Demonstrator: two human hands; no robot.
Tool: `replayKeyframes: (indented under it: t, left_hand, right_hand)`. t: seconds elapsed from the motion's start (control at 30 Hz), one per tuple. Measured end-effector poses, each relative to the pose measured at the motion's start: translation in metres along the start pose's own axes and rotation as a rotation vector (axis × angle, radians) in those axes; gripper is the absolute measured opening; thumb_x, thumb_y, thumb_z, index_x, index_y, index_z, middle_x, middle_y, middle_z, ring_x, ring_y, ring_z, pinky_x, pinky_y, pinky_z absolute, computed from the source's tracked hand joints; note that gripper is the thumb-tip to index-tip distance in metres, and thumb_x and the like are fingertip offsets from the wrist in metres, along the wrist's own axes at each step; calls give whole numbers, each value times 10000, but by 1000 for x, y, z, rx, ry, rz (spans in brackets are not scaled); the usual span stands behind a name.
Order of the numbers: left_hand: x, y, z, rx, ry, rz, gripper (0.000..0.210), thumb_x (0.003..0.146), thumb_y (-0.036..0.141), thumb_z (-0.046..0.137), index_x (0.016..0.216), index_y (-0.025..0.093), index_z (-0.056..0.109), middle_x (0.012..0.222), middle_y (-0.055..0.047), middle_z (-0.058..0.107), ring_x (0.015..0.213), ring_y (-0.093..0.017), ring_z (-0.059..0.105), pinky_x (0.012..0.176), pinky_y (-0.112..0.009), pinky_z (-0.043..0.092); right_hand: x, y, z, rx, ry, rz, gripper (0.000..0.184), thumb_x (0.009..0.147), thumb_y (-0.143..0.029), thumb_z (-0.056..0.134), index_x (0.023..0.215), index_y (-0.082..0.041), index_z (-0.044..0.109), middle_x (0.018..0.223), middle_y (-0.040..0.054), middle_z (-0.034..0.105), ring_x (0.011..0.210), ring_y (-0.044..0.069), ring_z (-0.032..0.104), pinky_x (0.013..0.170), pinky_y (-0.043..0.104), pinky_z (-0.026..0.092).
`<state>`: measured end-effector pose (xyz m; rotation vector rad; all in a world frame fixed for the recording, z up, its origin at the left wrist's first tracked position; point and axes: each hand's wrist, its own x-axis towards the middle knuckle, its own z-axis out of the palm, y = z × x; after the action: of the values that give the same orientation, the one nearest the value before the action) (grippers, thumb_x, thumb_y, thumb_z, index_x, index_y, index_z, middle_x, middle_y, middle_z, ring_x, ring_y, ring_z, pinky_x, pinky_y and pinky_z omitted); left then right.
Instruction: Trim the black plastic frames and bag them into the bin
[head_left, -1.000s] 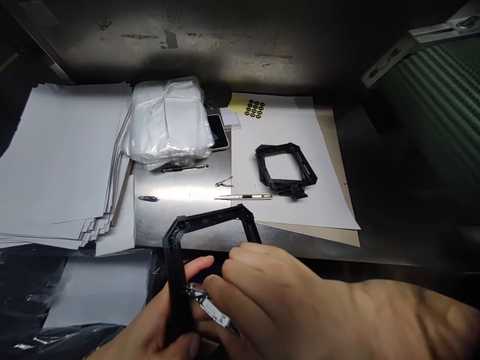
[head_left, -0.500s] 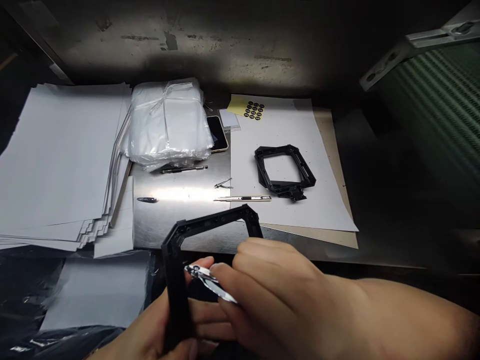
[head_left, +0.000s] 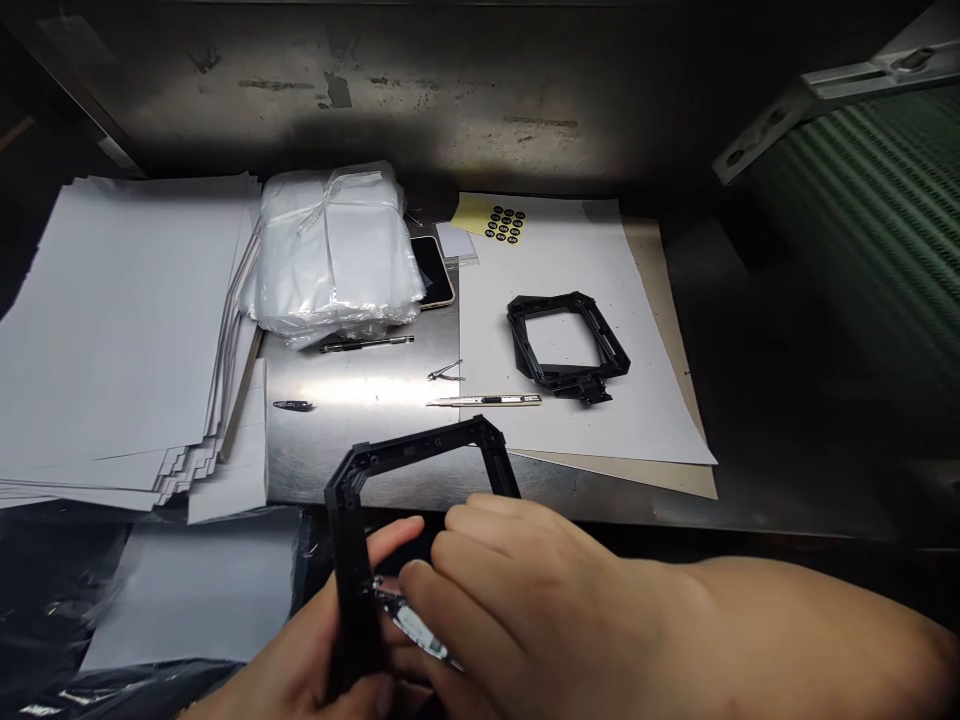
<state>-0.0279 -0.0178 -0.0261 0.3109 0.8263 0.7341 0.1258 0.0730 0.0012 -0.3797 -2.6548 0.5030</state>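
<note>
My left hand (head_left: 300,640) grips a black plastic frame (head_left: 352,560) by its left side, with the frame tilted up in front of me. Shiny metal nippers (head_left: 414,627) sit in my right hand (head_left: 517,590), whose fingers are closed around them. Their tip touches or nearly touches the inner edge of the frame's left side. My right hand hides part of the frame's right side. Beyond my hands, more black frames (head_left: 619,350), stacked askew, lie on a white sheet (head_left: 555,430).
A cutter knife (head_left: 487,401), a small metal tool (head_left: 448,371), a pen (head_left: 367,344) and a pen cap (head_left: 293,405) lie on the metal bench (head_left: 337,450). Behind are tied clear bags (head_left: 330,250), a phone (head_left: 437,280) and round stickers (head_left: 505,225). Paper stacks (head_left: 127,310) stand left.
My right hand and the nippers have moved down and slightly left along the frame's left side. The frame has shifted slightly; my left hand keeps its hold.
</note>
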Motion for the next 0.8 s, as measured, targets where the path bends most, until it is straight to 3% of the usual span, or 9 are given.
replayKeyframes:
  t: [0.2, 0.27, 0.37, 0.43, 0.5, 0.6, 0.63, 0.7, 0.8]
  left_hand:
    - [2, -6, 2, -83, 10, 130, 463, 723, 233, 572, 1162, 328, 462, 891, -51, 684, 776, -228, 642, 688, -318, 496]
    - [2, -6, 0, -83, 26, 107, 466, 706, 237, 596, 1149, 323, 479, 897, -53, 687, 747, -213, 647, 672, -303, 500]
    - [0, -2, -8, -2, 99, 85, 462, 666, 277, 639, 1109, 295, 512, 868, -67, 705, 714, -198, 654, 652, -284, 507]
    - [0, 3, -13, -18, 160, 119, 369, 661, 262, 648, 1018, 284, 557, 927, -78, 697, 840, -237, 635, 689, -313, 508]
    - [3, 6, -14, -92, 193, 231, 226, 680, 229, 633, 897, 266, 579, 1012, -81, 669, 1004, -287, 550, 777, -388, 476]
    - [16, 2, -10, -130, 164, 474, 88, 722, 182, 582, 769, 251, 554, 1026, -38, 658, 1116, -262, 454, 899, -428, 374]
    - [21, -2, -8, -107, 126, 532, 84, 736, 178, 567, 753, 260, 553, 1014, -16, 659, 1137, -234, 436, 932, -415, 337]
    - [32, -11, -4, -37, 25, 597, 105, 724, 188, 588, 737, 293, 588, 1028, 25, 649, 1180, -188, 385, 981, -385, 262]
    - [43, -22, -8, 34, -72, 538, 202, 639, 215, 674, 820, 303, 651, 1120, 9, 609, 1180, -197, 386, 988, -341, 254]
  right_hand:
    - [8, 5, -9, 96, -213, -182, 103, 595, -141, 621, 566, -143, 522, 552, -38, 494, 493, 81, 361, 495, 218, 352]
    - [9, 9, -12, 201, -243, -131, 73, 630, -120, 602, 602, -128, 535, 581, -33, 504, 517, 76, 380, 498, 199, 361]
    - [1, 18, -18, 546, -272, 73, 38, 732, -111, 527, 739, -125, 561, 569, -47, 477, 513, 60, 406, 517, 163, 379]
    - [-11, 27, -19, 697, -129, 258, 95, 757, -146, 499, 829, -139, 560, 587, -38, 467, 536, 68, 441, 536, 169, 393]
    - [-24, 36, -14, 727, 112, 484, 142, 771, -214, 491, 883, -163, 560, 804, 32, 540, 755, 121, 519, 669, 221, 422]
    - [-36, 47, 10, 889, 246, 708, 208, 798, -323, 471, 942, -204, 561, 1238, 81, 397, 1132, 221, 372, 899, 363, 331]
    - [-36, 50, 20, 963, 241, 736, 235, 799, -355, 464, 953, -201, 553, 1250, 89, 392, 1150, 230, 357, 914, 389, 313]
    - [-31, 53, 36, 1049, 250, 755, 289, 814, -385, 418, 993, -174, 503, 1090, 114, 522, 1046, 216, 462, 855, 394, 363]
    - [-21, 60, 40, 1028, 263, 741, 289, 820, -366, 385, 960, -132, 482, 784, 66, 574, 789, 168, 541, 696, 315, 421]
